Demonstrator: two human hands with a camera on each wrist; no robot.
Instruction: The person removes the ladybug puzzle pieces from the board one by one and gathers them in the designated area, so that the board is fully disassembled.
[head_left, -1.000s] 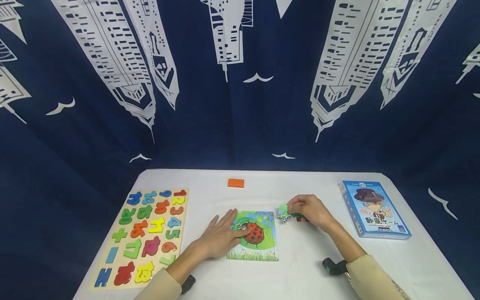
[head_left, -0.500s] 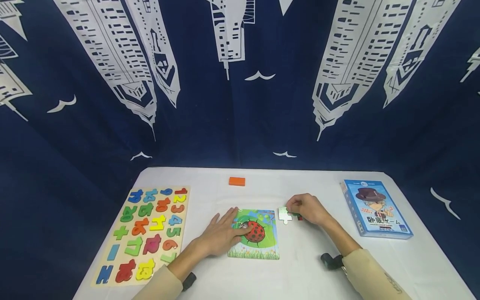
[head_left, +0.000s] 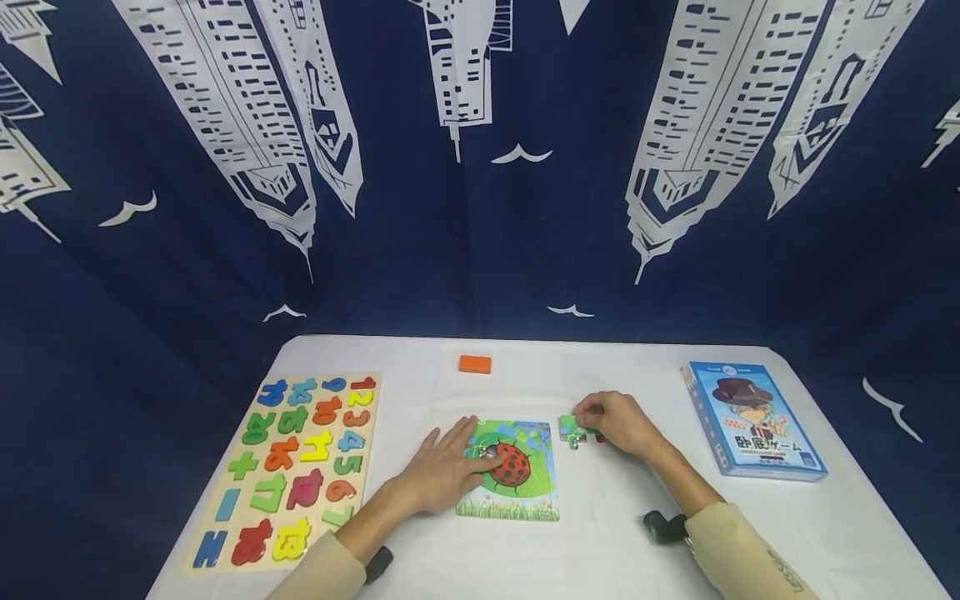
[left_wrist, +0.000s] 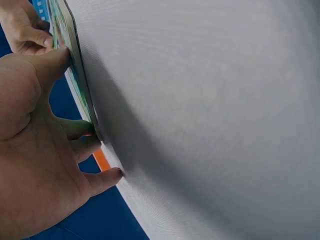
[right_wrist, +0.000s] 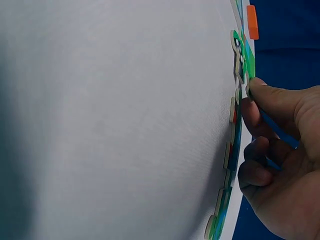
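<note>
A square puzzle board with a ladybug picture lies mid-table, grass printed along its near edge. My left hand rests over its left side, fingers spread, with the thumb reaching onto the ladybug; in the left wrist view these fingers meet the edge of the board. To the right of the board, my right hand pinches a green jigsaw piece between thumb and index finger. The right wrist view shows that piece held tilted, with several more jigsaw pieces lying beneath the hand, mostly hidden from the head view.
A wooden number board with colourful numerals lies on the left. On the right is a blue game box, beyond the right hand. A small orange block sits near the back edge of the white table, before a dark blue curtain.
The jigsaw piece in my right hand has changed its tilt: its face went from green to pale with glare, then green again. Both hands have stayed almost in place.
</note>
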